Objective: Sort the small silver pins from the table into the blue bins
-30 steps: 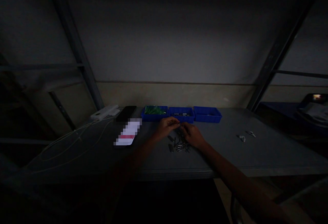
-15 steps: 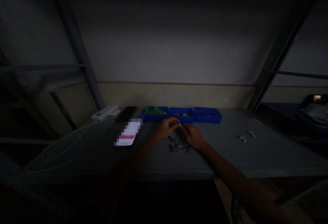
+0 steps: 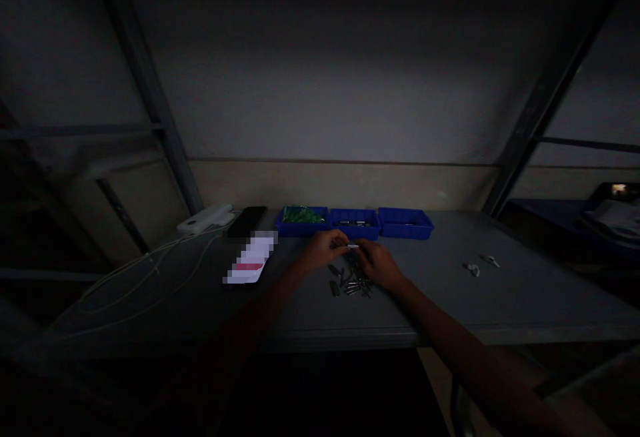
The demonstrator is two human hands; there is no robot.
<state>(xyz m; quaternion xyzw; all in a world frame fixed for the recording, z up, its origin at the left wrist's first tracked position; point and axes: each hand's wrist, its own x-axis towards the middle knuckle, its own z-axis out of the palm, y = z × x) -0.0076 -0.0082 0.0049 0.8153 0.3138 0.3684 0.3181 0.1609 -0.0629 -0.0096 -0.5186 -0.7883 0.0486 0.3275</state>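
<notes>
Between my two hands is a small, pale metallic rod-like piece point(image 3: 353, 246), too small and dim to name. My left hand point(image 3: 327, 249) pinches its left end, and my right hand point(image 3: 376, 263) grips the right end with closed fingers. Just below them on the grey table lies a loose pile of small metal parts point(image 3: 354, 286), some like thin shiny pins. Several flat dark pieces point(image 3: 335, 288) sit at the left of this pile. Part of the pile is hidden by my right hand.
Behind my hands stand three blue bins: one with green pieces point(image 3: 300, 215), one with metal parts point(image 3: 354, 223), and one at right point(image 3: 406, 223). On the left are a phone point(image 3: 253, 260), a dark flat object point(image 3: 247, 221), and a white power strip point(image 3: 205, 219) with cables. Small white items point(image 3: 471, 269) lie right.
The pale piece shows more of its length and lies more level between my fingers. My hands have shifted only slightly; the bins and the pile look the same.
</notes>
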